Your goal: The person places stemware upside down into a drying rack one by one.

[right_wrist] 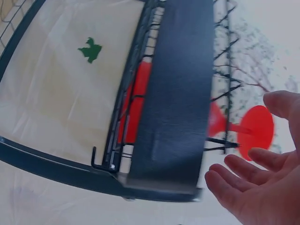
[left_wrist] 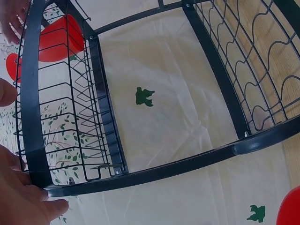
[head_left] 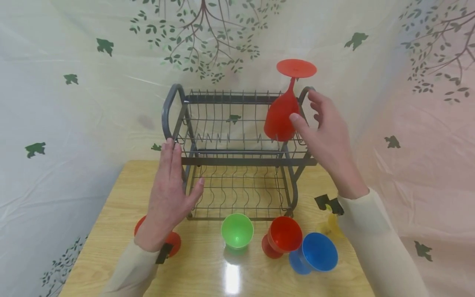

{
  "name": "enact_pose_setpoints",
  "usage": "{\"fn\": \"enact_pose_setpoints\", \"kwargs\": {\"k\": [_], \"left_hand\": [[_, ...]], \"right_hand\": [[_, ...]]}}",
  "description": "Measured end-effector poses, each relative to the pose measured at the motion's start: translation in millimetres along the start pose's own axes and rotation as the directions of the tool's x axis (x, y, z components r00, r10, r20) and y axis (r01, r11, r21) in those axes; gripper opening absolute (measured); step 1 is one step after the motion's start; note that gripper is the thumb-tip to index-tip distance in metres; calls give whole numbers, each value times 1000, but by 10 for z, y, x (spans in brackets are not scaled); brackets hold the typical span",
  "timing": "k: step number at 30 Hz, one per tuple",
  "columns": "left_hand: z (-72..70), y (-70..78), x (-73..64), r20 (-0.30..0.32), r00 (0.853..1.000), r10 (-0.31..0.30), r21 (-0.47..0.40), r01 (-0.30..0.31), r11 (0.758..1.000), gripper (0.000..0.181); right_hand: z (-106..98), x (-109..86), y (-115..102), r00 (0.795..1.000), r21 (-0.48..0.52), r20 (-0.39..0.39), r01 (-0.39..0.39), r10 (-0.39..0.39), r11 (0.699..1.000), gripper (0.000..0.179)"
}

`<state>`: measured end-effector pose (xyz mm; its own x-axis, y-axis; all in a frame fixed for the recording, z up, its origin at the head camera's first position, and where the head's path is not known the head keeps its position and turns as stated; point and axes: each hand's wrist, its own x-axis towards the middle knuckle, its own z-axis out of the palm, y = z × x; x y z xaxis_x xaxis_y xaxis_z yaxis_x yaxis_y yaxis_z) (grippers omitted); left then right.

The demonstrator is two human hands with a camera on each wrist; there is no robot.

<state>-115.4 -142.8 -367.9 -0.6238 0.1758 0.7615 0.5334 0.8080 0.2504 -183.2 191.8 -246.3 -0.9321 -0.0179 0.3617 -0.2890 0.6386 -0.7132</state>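
your dark rack (head_left: 248,161) looks like coated metal, smooth with a slight sheen, the red goblet (head_left: 280,117) on it smooth plastic, green cup (head_left: 237,232) and blue cup (head_left: 320,252) kinda glossy plastic too, your table (head_left: 200,268) shiny woodgrain, backdrop (head_left: 92,136) thin crinkly sheeting, your sleeves (head_left: 382,247) matt cloth

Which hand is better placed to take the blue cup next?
Probably the right hand: it seems free, and the blue cup is near its sleeve. The left hand is at the left end of the rack.
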Motion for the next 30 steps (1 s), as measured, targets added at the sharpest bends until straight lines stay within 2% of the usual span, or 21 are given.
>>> {"fn": "enact_pose_setpoints", "kwargs": {"k": [4,8,17,25,28,30], "left_hand": [[-6,2,4,-2,1000,-5,2,5,1000,81],[-10,13,10,11,1000,-22,-4,22,1000,82],[-42,68,-7,11,999,-49,-19,49,999,83],[-161,116,-228,-15,994,-111,-24,111,994,80],[-196,131,-322,-27,994,-102,-11,102,995,78],[-214,130,-377,-36,997,-75,9,75,997,77]], "right_hand": [[-97,-198,-26,998,17,-56,18,-17,1000,67],[-217,-411,-13,997,16,-73,4,-3,1000,62],[-358,-814,182,984,52,-174,54,-44,997,51],[-318,-1109,399,967,98,-211,170,-147,981,48],[-293,-1207,476,962,117,-213,198,-170,973,48],[-279,-1274,506,965,124,-204,190,-162,974,49]]}}
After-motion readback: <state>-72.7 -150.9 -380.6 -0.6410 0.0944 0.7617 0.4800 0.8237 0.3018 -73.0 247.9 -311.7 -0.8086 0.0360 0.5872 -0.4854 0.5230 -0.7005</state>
